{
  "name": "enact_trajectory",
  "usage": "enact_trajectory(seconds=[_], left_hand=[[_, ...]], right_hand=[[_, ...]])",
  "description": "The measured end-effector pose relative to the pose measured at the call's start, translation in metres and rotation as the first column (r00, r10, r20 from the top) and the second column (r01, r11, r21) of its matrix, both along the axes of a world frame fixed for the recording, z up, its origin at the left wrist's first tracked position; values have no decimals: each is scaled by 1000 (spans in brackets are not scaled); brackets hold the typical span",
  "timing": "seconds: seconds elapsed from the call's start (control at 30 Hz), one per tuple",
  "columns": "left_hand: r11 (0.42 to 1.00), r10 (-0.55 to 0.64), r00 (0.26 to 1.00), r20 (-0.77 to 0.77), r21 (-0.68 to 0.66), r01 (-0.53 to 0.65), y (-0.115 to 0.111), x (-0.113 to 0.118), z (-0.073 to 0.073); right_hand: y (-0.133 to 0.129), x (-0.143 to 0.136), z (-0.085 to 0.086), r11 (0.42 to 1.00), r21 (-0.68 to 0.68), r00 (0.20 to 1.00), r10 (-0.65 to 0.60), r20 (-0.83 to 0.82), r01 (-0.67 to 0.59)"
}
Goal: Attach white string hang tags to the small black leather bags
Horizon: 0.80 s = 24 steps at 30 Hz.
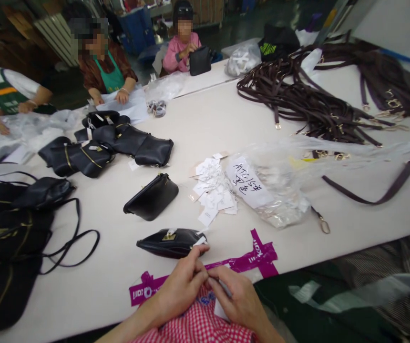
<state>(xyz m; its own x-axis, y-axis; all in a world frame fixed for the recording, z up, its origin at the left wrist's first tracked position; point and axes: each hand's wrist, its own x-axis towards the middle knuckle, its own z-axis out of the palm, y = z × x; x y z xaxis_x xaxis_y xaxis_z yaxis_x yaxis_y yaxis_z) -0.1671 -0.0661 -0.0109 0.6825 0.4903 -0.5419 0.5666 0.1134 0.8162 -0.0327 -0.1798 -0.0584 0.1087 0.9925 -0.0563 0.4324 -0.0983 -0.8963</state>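
A: White tag (220, 307), small, paper; sits at the near edge of the bench (205, 119), pinched between both hands over a red-checked cloth (198, 326).

B: Hand states?

A: Left hand (181, 286) has fingers curled together, tips meeting the right hand at the tag's top. Right hand (240, 300) likewise closed, thumb and fingers clamped on the tag. Most of the tag is hidden under the fingers.

B: Nearest object?

A: Small black purse (171, 242) with a gold clasp, lying flat just beyond the left hand's fingertips; touching or not, cannot tell. Magenta tape (251, 259) runs along the bench edge to either side of the hands.

B: Further out?

A: Second black purse (152, 197) behind the first. To its right, a loose heap of white tags (214, 188), then a clear plastic bag (272, 190) with a handwritten label. Far right: a big tangle of dark brown straps (315, 102) with metal fittings; one strap (384, 188) lies apart, nearer.

B: Left side?

A: Pile of black bags (8, 228) with long straps at the near left; more black purses (112, 145) grouped mid-bench.

B: Others present?

A: Three people at the far side: one in a green apron (110, 71), one in pink (179, 52) handling a black bag, one at far left (5, 95) only partly in view.
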Motion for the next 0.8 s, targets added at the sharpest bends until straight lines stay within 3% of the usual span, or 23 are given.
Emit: enact_trajectory(seconds=[0.13, 0.2, 0.27, 0.33, 0.4, 0.47, 0.57, 0.67, 0.8], left_hand=[[985, -105, 992, -70, 131, 114, 6, -1, 2], [949, -145, 987, -70, 272, 158, 13, -2, 4], [863, -176, 984, -40, 475, 174, 23, -2, 5], [736, -210, 977, -31, 653, 179, 34, -1, 4], [630, -265, 960, -93, 737, 245, 43, 2, 1], [576, -319, 928, -191, 738, 350, 48, 5, -5], [540, -350, 883, -313, 703, 463, 49, 11, -17], [527, -323, 871, -370, 694, 490, 48, 16, -22], [521, -349, 837, -422, 655, 547, 51, 19, -18]], right_hand=[[0, -4, 2, 1000, 0, 997, -7, 75, 7], [0, -6, 3, 998, -22, 996, -48, 80, 50], [0, -8, 2, 988, -64, 990, -140, 24, 141], [0, -11, 0, 957, -126, 958, -273, -84, 261], [2, -13, -3, 913, -195, 901, -393, -187, 358], [6, -14, -6, 876, -248, 843, -471, -258, 414], [15, -16, -13, 851, -275, 794, -519, -317, 447], [23, -21, -22, 849, -270, 768, -526, -365, 454], [30, -28, -35, 835, -279, 724, -550, -417, 474]])
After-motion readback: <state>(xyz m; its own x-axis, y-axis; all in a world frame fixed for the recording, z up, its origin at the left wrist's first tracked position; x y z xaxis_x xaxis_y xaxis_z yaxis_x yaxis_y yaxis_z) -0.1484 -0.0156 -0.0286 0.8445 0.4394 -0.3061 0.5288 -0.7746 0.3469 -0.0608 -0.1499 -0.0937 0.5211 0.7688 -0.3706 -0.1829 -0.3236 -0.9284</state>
